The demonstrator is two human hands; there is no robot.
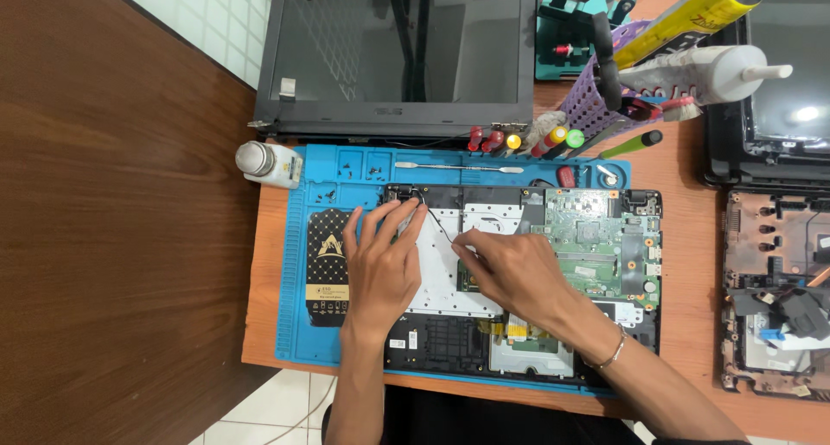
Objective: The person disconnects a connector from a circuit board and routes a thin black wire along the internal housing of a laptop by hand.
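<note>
Opened laptop base, underside up, lies beneath both hands on a blue work mat on the desk.

Left hand: flat, fingers spread and released, palm resting on the pale metal plate of the base; fingertips reach the base's far left corner.

Right hand: just right of the left hand, fingertips pinched on a thin black cable that runs from the far left corner across the plate. A thin bracelet sits on its wrist.

Right of the right hand: green circuit board, 1 piece, inside the base.

Left of the left hand: black packet with gold markings, on the mat.

Beyond the hands: metal spudger and loose small screws in the mat's tray; white bottle at the mat's far left corner; detached laptop screen; purple basket holding screwdrivers and tubes.

Far right of the right hand: a second dismantled laptop shell.
</note>
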